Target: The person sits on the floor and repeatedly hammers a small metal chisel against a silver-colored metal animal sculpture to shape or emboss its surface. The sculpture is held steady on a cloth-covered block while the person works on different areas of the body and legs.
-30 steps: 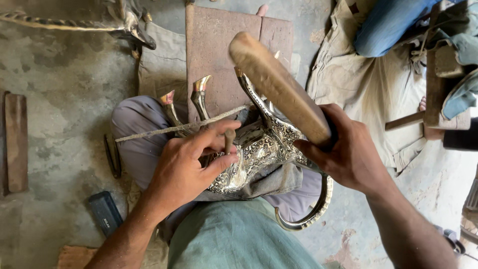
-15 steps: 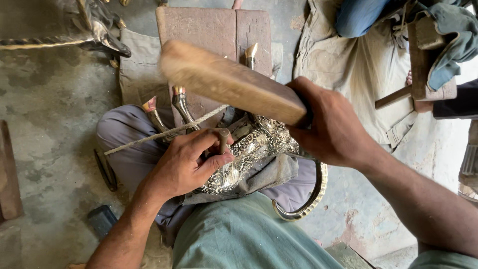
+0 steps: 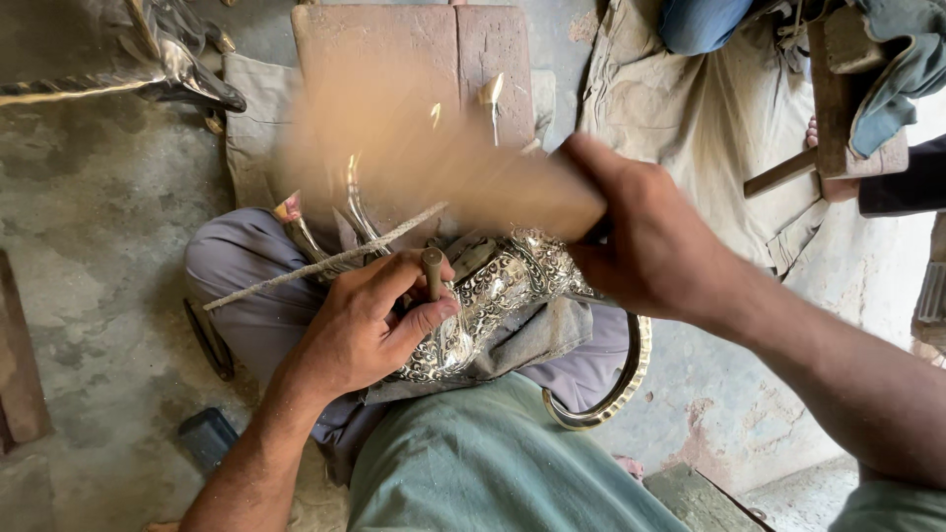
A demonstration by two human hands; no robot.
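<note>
At the centre of the frame an ornate, embossed silver-coloured metal piece (image 3: 493,300) is propped on the lap, cushioned by a grey cloth (image 3: 522,340). A short dark metal punch (image 3: 433,271) is held upright against it, pinched between the thumb and curled fingers of the left hand (image 3: 370,325). The right hand (image 3: 645,241) is closed tightly round the handle of a long tan wooden mallet (image 3: 434,163), which is blurred with motion across the upper middle of the frame. The step in hand is judged to be chasing: the punch is being struck to work the relief. A square blow on the punch head is called for, with the tip kept steady on the pattern.
</note>
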